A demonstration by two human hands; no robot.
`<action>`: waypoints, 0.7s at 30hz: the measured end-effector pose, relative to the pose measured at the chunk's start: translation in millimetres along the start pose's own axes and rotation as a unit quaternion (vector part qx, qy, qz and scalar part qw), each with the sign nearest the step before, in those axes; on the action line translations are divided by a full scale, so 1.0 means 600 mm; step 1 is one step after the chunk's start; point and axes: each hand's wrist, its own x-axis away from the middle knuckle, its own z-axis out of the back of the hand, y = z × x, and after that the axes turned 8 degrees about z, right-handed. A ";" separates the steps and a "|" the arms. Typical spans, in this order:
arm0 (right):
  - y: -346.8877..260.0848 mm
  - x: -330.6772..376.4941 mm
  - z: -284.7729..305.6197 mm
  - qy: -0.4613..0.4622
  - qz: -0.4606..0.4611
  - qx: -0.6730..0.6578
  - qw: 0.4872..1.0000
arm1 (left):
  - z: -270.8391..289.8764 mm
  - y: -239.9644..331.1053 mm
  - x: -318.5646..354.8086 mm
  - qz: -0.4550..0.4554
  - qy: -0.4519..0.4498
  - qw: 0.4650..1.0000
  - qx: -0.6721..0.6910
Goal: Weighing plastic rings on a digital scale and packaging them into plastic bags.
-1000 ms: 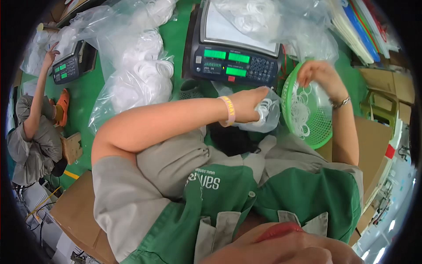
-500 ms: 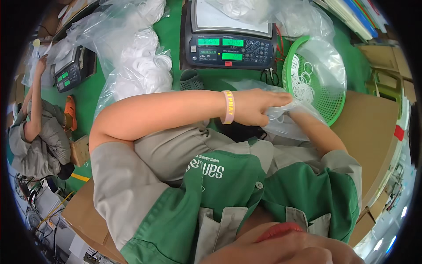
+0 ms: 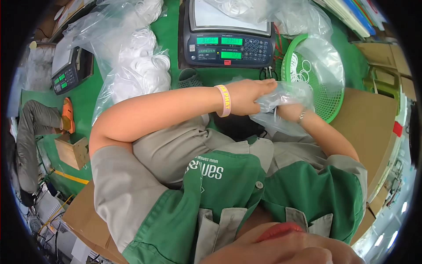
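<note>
The left hand (image 3: 247,97) grips the clear bag (image 3: 285,93) at its nine-o'clock side; whether the right hand (image 3: 289,112) grips, I cannot tell.

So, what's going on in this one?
The person's left hand holds a clear plastic bag, and the right hand is at the same bag, apparently partly inside it. Just beyond, a green basket contains loose white rings. A scale with lit displays stands ahead, and a larger clear bag full of white rings lies left of it.
</note>
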 end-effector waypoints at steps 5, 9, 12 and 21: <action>-0.045 0.019 0.064 0.074 0.013 -0.191 0.979 | 0.014 -0.024 -0.004 0.019 0.111 0.994 -0.010; -0.042 0.025 0.102 0.063 -0.139 -0.504 0.850 | 0.041 -0.009 0.003 0.114 0.092 0.982 0.119; -0.034 0.030 0.110 0.087 -0.129 -0.578 0.801 | 0.045 -0.004 0.003 0.129 0.076 0.978 0.143; -0.037 0.027 0.165 0.064 -0.093 -0.436 0.893 | 0.040 -0.011 0.004 0.136 0.072 0.976 0.156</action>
